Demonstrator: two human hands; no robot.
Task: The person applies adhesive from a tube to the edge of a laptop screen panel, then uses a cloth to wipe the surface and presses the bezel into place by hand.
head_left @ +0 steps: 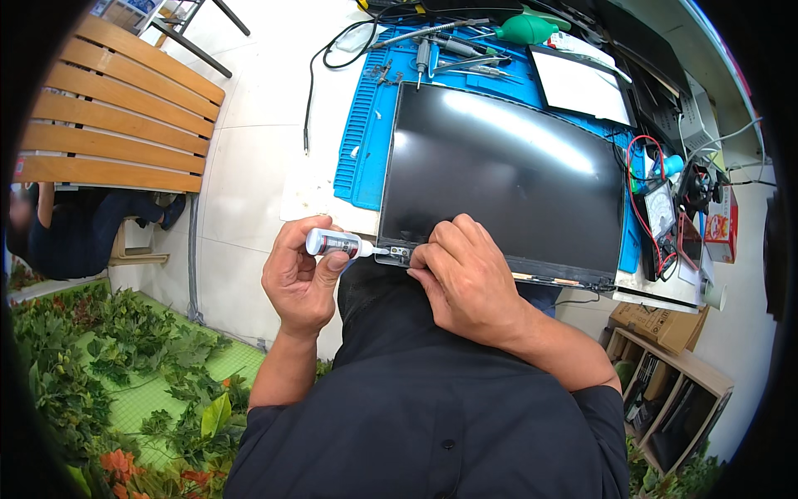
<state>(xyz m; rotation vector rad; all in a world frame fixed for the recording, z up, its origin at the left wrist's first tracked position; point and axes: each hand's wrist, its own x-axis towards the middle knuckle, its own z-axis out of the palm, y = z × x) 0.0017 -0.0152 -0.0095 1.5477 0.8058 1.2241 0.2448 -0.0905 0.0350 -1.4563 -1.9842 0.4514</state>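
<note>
My left hand (301,279) is closed around a small white bottle (334,243) with a dark red and black label, held sideways with its narrow nozzle at a metal hinge (398,254) on the lower left corner of a dark laptop screen (499,179). Whether the tip touches is too small to tell. Just right of the hinge, my right hand (465,283) has curled fingers pinched on the screen's bottom edge, partly hiding it. The screen lies face up over a blue silicone mat (357,154).
Tools (424,58), a green blower (525,29), cables and devices crowd the bench's back and right. A slatted wooden bench (125,108) stands left, with another person (79,233) beside it. Artificial foliage (125,391) lies lower left; a wooden shelf (673,399) with cardboard boxes is lower right.
</note>
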